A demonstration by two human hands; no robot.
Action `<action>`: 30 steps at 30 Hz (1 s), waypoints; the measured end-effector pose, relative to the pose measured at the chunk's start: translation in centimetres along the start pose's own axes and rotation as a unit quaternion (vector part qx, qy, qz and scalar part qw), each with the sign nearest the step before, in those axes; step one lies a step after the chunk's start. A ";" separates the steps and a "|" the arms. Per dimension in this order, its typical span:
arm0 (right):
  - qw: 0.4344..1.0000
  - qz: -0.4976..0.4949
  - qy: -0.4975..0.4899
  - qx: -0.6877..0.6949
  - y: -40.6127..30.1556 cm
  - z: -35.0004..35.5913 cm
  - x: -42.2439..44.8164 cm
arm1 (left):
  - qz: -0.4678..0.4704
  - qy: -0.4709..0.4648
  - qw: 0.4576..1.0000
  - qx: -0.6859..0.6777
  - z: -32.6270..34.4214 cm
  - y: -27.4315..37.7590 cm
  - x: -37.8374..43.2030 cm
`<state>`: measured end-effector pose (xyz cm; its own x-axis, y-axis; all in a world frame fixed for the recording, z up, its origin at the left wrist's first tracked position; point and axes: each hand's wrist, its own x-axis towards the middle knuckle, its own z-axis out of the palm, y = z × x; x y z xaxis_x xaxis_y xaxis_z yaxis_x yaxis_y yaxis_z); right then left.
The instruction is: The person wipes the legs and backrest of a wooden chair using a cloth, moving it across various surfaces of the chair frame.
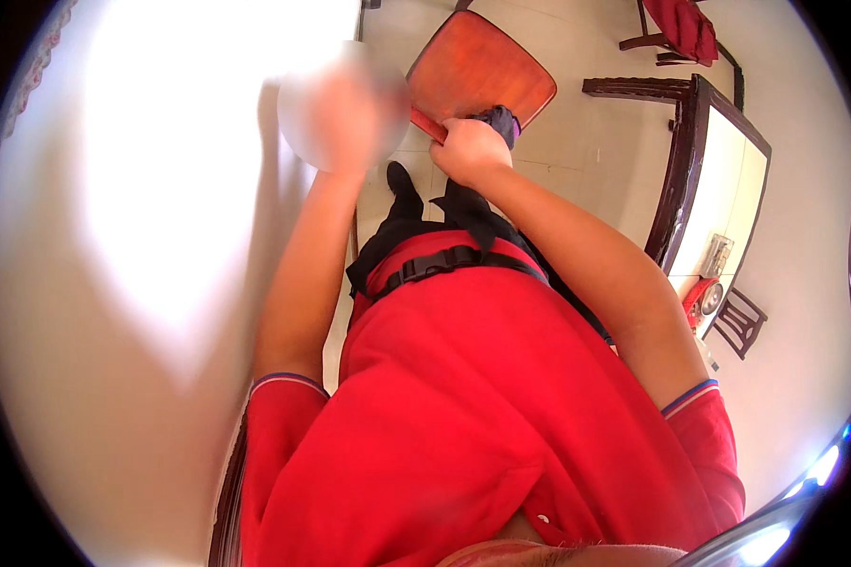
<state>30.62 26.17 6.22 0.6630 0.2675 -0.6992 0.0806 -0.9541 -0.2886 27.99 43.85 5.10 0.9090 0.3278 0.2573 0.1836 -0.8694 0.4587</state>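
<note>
Just before my legs stands a wooden chair with an orange-brown seat. Its reddish wooden bar, apparently part of the backrest, runs between my two hands. My right hand is closed around a bunched dark cloth with a purple edge, its fingers against the bar's end. A round blur covers my left hand, at the bar's other side near the bright wall. Its fingers and anything in them are hidden.
A bright wall runs close along my left side. At the right stands a dark-framed table with a light top, bearing a red round object with a metal part. Behind it is another chair. Red cloth hangs on furniture at upper right.
</note>
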 end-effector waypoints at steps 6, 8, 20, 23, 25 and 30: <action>1.000 0.003 0.004 0.004 0.1 0.1 0.1 | 0.001 -0.018 1.000 0.024 -0.3 0.5 -0.4; 1.000 -0.004 0.006 0.004 0.1 0.1 0.0 | 0.050 -0.004 0.998 0.043 -0.9 0.7 -0.7; 1.000 0.009 -0.006 0.003 -0.3 -0.4 -0.1 | -0.067 0.060 0.990 -0.107 -0.1 -0.6 1.7; 1.000 0.020 -0.014 0.011 -0.3 -0.6 -0.2 | 0.001 0.098 0.992 -0.074 0.8 -0.2 2.4; 1.000 0.006 -0.001 0.011 -0.1 -0.3 -0.2 | 0.044 0.105 0.993 -0.044 1.3 -0.2 1.7; 1.000 0.005 -0.004 0.019 -0.1 -0.3 0.0 | 0.087 0.016 0.996 -0.018 1.4 0.9 -1.7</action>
<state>30.85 26.18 6.46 0.6579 0.2594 -0.7070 0.0455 -0.9508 -0.3065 27.13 42.01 3.85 0.9138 0.1853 0.3613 0.0107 -0.9005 0.4347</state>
